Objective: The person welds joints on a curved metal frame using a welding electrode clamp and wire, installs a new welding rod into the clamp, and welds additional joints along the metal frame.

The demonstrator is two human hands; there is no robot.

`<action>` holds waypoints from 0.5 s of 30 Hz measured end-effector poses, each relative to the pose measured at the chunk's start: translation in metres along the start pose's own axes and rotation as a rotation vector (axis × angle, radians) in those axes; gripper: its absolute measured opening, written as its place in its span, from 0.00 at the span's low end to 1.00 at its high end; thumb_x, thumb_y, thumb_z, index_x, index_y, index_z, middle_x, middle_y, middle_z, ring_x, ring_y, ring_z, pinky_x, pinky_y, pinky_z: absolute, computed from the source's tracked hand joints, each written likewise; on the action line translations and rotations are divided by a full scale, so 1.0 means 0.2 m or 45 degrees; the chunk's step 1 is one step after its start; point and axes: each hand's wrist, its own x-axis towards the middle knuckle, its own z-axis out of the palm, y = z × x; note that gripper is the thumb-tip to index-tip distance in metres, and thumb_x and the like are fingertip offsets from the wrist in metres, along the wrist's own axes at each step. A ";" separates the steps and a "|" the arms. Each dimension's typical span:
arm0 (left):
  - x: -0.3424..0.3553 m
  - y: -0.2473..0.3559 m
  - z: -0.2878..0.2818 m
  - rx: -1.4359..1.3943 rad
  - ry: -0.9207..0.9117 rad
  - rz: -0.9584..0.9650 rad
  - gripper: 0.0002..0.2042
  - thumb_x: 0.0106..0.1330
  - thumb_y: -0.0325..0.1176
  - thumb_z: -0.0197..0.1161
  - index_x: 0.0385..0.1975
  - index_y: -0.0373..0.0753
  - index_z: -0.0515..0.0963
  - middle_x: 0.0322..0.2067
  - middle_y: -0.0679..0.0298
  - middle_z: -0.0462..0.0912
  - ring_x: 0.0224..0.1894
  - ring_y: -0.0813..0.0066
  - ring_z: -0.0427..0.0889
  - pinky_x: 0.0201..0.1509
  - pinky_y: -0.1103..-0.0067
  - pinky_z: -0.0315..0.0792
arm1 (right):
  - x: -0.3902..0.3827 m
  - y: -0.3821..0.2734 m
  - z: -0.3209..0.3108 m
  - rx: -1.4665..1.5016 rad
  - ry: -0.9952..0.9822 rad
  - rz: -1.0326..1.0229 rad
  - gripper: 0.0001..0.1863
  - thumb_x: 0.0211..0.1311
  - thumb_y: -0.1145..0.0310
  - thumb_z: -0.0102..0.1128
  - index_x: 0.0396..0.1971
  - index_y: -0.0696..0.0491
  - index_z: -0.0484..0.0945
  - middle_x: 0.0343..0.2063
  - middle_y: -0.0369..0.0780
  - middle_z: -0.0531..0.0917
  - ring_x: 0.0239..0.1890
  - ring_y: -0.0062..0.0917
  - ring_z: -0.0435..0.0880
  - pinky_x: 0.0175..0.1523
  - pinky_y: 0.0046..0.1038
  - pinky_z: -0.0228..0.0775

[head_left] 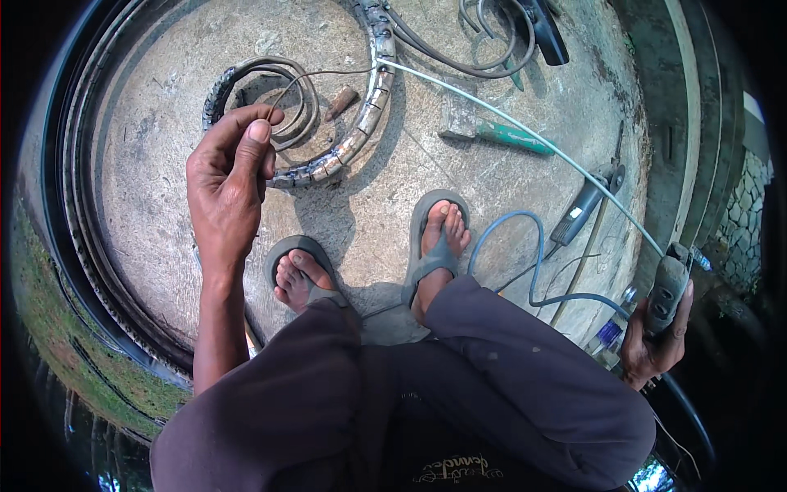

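My left hand [225, 176], raised at the left, pinches a thin brown wire [328, 71] between thumb and fingers. The wire's far end reaches a curved metal piece [373, 107] with many cross seams and dark weld marks. In my right hand [656, 348], out at the right, is a worn grey electrode holder [668, 291]. A long pale welding rod [525, 131] runs from the holder toward the upper left. Its tip meets the curved piece, or lies just above it, near the wire's end. Inside the curve lies a smaller coil of metal rods [299, 90].
A green-handled hammer [516, 138] and an angle grinder [584, 209] lie on the concrete [369, 238]. A blue cable [537, 246] loops by my right foot. A rusty stub [342, 102] sits near the coil. Large curved bars [78, 189] rim the left; bent rods [484, 66] lie at the top.
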 end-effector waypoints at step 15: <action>0.03 -0.07 0.04 -0.024 -0.046 0.027 0.12 0.73 0.39 0.59 0.46 0.38 0.82 0.18 0.75 0.71 0.17 0.92 0.60 0.19 0.88 0.51 | 0.03 -0.06 0.04 -0.126 -0.088 -0.038 0.38 0.45 0.89 0.60 0.63 0.63 0.68 0.55 0.56 0.78 0.53 0.45 0.82 0.58 0.34 0.73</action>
